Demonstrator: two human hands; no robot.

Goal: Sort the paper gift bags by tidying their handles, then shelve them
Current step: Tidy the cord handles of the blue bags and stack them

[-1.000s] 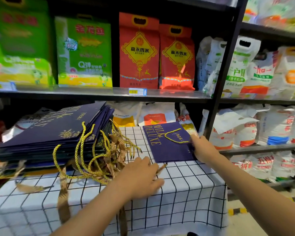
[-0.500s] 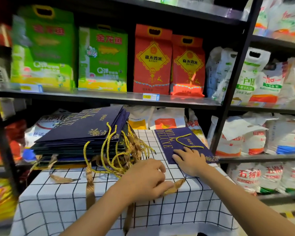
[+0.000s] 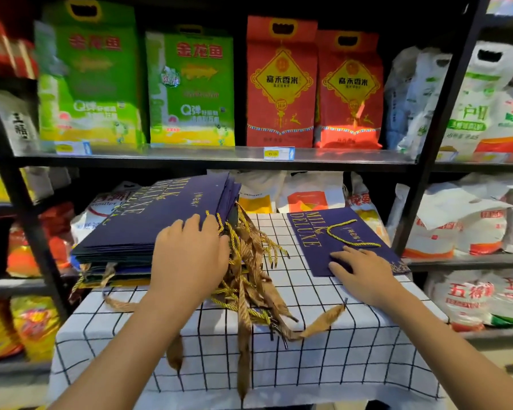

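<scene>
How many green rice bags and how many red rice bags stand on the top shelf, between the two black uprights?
Green rice bags: 2
Red rice bags: 2
Total: 4

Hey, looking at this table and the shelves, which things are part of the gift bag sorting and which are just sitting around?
Part of the job:
- stack of navy paper gift bags, left hand resting on it
- single navy paper gift bag, right hand flat on it
- tangled gold cord and ribbon handles

Just there:
- green rice bags
- red rice bags
- white sacks
- checked tablecloth
</scene>
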